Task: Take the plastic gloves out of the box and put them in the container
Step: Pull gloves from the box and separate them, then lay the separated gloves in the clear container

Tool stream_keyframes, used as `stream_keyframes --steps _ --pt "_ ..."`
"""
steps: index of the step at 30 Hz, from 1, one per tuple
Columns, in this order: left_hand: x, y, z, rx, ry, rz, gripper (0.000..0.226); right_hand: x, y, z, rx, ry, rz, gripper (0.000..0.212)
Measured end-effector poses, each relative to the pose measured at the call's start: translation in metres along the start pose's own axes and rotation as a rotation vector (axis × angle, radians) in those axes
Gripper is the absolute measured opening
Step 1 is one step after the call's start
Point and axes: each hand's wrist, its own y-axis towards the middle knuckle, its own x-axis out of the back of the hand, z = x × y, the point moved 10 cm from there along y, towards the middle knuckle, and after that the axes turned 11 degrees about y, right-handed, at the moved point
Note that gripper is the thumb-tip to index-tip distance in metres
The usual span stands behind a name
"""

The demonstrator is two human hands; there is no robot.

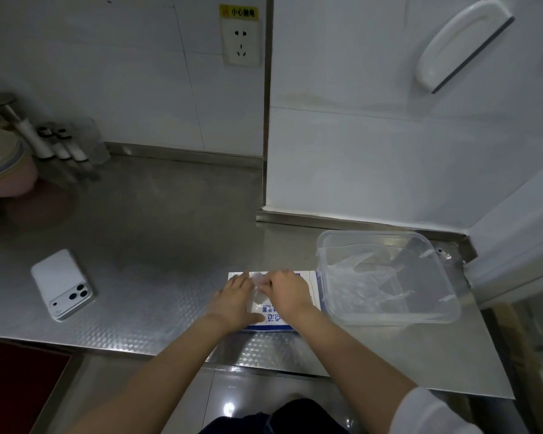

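A flat white and blue glove box (311, 283) lies on the steel counter near its front edge. My left hand (234, 300) rests flat on the box with straight fingers. My right hand (287, 291) pinches a clear plastic glove (258, 281) at the box's opening, between the two hands. Right beside the box stands a clear plastic container (389, 317) with several thin clear gloves (367, 283) lying inside.
A white phone (61, 285) lies face down at the counter's left. Pink bowls (3, 167) and shakers (60, 145) stand at the back left. A wall socket (241, 42) is above. The counter's front edge (107, 347) runs close below my wrists.
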Motion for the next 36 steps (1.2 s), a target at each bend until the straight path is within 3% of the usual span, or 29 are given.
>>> stream_keyframes --steps 11,24,27,30,34,36 --pt "0.006 -0.003 -0.004 0.027 0.039 -0.008 0.085 0.031 -0.015 0.005 0.066 0.203 -0.032 0.023" --pt "0.008 0.0 -0.007 0.032 0.016 -0.015 0.085 0.105 -0.031 -0.03 0.082 0.431 -0.381 0.019" --pt "0.009 0.0 -0.009 0.021 0.025 -0.021 0.083 0.082 -0.031 -0.032 0.004 0.436 -0.253 0.021" --pt "0.007 0.001 -0.01 0.017 0.013 -0.021 0.083 0.053 -0.028 -0.035 -0.068 0.357 -0.089 0.035" --pt "0.007 0.001 -0.009 0.018 0.009 -0.027 0.084 0.049 -0.024 -0.031 -0.027 0.23 -0.076 0.014" --pt "0.005 0.001 -0.008 0.023 0.011 -0.025 0.084 0.052 -0.024 -0.033 -0.024 0.215 -0.099 0.02"
